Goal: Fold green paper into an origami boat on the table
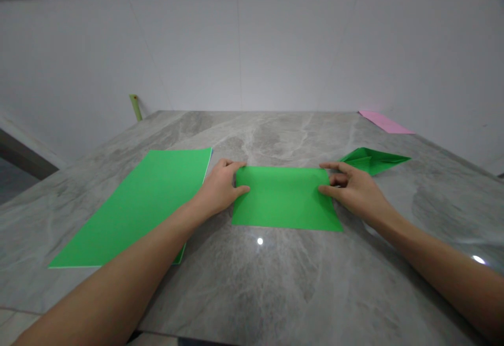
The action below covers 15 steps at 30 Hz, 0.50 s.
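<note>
"Where's the rectangular green paper sheet [285, 200]?"
"On the grey marbled tabletop [275, 283], right of the larger green paper pile [145, 204]."
"And the grip?"
"Left hand [221, 186] holds its left edge, right hand [356, 188] its right, thumbs and forefingers slightly parted."

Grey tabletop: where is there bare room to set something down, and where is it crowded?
The tabletop is bare on the near side of the small green sheet and behind it, up to the wall. Mid-table is crowded: left hand and right hand at that sheet's ends, large green paper to the left, folded green paper to the right.
</note>
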{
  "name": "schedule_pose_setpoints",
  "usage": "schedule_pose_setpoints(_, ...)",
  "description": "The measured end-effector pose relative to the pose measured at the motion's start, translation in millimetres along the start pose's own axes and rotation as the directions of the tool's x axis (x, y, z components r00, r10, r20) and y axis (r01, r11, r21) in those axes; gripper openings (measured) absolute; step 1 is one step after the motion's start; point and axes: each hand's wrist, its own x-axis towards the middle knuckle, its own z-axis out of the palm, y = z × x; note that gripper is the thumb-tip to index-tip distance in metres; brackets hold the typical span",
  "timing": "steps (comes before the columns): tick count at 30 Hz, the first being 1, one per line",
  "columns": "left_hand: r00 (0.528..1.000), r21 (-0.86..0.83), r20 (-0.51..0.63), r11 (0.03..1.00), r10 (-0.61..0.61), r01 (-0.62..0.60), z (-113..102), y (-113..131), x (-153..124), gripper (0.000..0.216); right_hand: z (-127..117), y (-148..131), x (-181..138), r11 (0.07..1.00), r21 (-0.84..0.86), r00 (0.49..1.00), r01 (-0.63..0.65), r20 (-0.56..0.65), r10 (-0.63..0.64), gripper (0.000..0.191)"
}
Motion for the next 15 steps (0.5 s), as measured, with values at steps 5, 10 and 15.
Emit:
schedule_pose_setpoints(5, 1.000, 0.006, 0.006, 1.000, 0.001, -0.001, 0.5, 0.7, 0.0, 0.059, 0.3, 1.6, 0.3, 1.000, 0.004, 1.000, 0.007, 0.005, -0.007, 0.054)
schedule_pose_setpoints(10, 1.000, 0.013, -0.002, 1.000, 0.008, -0.008, 1.5, -1.1, 0.8, 0.057, 0.5, -2.3, 0.5, 1.000, -0.002, 1.000, -0.004, 0.013, 0.004, 0.055)
schedule_pose_setpoints(15, 1.000, 0.012, 0.004, 1.000, 0.010, -0.010, 3.8, -4.8, 1.2, 0.056, -0.4, -5.9, -1.2, 1.000, 0.004, 1.000, -0.015, 0.003, 0.015, 0.053)
